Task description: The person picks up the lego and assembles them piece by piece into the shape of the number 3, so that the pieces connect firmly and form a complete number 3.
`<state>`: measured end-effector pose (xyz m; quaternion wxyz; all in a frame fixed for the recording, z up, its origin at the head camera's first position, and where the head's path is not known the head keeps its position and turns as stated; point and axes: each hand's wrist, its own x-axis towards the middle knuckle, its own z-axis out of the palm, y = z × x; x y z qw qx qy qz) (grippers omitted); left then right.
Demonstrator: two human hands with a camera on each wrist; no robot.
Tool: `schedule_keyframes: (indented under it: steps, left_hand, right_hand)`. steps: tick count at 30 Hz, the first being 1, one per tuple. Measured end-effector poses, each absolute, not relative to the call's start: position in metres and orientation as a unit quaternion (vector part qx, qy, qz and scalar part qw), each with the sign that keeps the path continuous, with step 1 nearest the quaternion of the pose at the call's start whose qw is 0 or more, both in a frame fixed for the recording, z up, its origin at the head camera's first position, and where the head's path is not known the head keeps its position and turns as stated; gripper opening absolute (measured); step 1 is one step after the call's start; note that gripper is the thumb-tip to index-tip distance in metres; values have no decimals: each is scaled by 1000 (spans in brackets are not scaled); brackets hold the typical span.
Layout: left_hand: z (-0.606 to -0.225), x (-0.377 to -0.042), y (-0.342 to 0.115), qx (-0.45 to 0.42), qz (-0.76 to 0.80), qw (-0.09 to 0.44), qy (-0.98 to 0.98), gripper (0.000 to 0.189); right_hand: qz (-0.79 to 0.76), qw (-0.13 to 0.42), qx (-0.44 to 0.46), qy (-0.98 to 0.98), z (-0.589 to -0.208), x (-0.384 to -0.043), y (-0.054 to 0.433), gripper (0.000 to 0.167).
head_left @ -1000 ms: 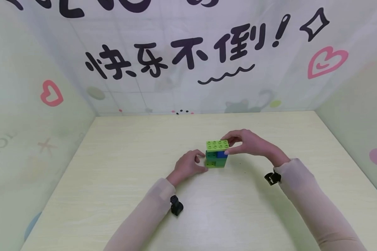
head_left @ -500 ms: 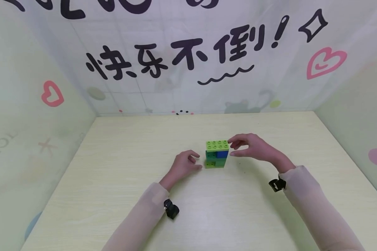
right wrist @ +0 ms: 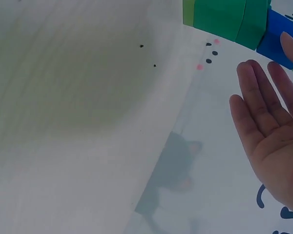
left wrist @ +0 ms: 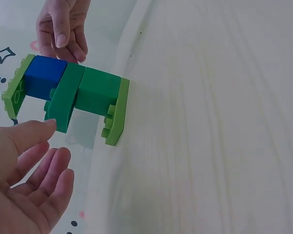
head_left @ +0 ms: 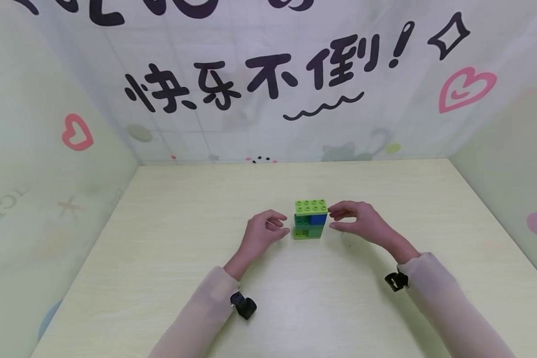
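Note:
A small stack of toy building bricks stands upright on the table in the head view. Its top is a lime-green studded plate [head_left: 311, 206]. Under the plate's right part sits a blue brick [left wrist: 45, 77]. Below that come a dark green plate [left wrist: 67, 100], a green brick [left wrist: 97, 90] and a lime base plate [left wrist: 118, 114]. The left side of the stack has open gaps. My left hand [head_left: 261, 231] is just left of the stack, fingers loosely bent, holding nothing. On the other side my right hand [head_left: 360, 220] is close to the blue brick, relaxed and holding nothing.
The pale wooden table [head_left: 183, 248] runs back to a white printed backdrop [head_left: 232, 139]. Printed side walls bound it at left and right. Each wrist carries a small black camera, such as the one [head_left: 243, 306] on the left sleeve.
Both hands have come off the stack; a second ago the right hand held its upper right side. The left drew back leftward, the right moved right and down. The stack stays put.

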<state>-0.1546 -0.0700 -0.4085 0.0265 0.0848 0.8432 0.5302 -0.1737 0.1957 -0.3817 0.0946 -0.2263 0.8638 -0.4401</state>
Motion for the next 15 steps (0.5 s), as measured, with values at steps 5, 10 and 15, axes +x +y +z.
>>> schedule_keyframes:
  steps: [5, 10, 15]
  left_hand:
    - [-406, -150, -61, 104, 562, 9, 820, 26]
    - [-407, -148, -53, 113, 575, -6, 811, 24]
    - [-407, -149, -48, 120, 572, -17, 811, 22]
  right_hand:
    - [-456, 83, -220, 858, -388, -172, 192, 39]
    - [-463, 86, -206, 858, -391, -170, 187, 39]
    - [-483, 93, -195, 848, -393, -168, 184, 38]
